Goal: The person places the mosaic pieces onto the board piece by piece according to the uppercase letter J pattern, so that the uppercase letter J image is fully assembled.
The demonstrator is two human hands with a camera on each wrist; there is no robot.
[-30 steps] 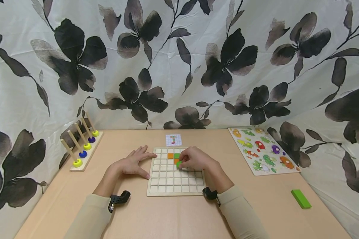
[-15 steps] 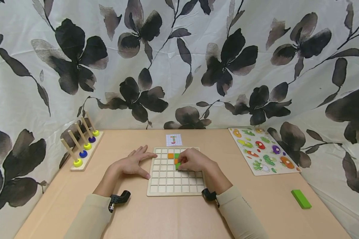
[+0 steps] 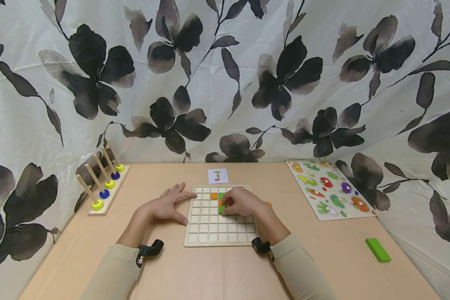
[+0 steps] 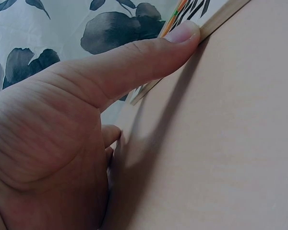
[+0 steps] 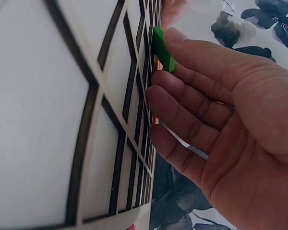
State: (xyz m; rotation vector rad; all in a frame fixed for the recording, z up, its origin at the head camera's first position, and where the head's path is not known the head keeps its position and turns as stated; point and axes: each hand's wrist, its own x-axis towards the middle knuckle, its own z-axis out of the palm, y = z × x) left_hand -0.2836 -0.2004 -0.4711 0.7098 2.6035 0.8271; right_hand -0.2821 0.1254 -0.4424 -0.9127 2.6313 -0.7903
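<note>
A wooden grid board (image 3: 202,237) with pale square cells lies mid-table. My right hand (image 3: 245,201) is over its upper part and pinches a small green tile (image 5: 162,50) between thumb and fingers. In the right wrist view that tile is slightly tilted, close over the grid. Just above it, an orange tile (image 3: 220,202) is partly hidden by my fingers. An orange tile (image 3: 213,196) and a green tile (image 3: 221,195) sit in the cells of a higher row. My left hand (image 3: 168,204) has its fingers spread, with index fingertip and thumb at the board's left edge.
Behind the board lies a small pattern card (image 3: 218,176). A peg stand (image 3: 105,196) with yellow and blue rings is at left. To the right are a fruit-and-vegetable picture board (image 3: 333,196) and a green block (image 3: 378,250). An orange piece (image 3: 269,203) peeks out beyond my right wrist.
My right hand has shifted slightly left with the green tile, which now lines up under the orange tile. The orange piece beyond the right wrist has come into view. The left hand stays put.
</note>
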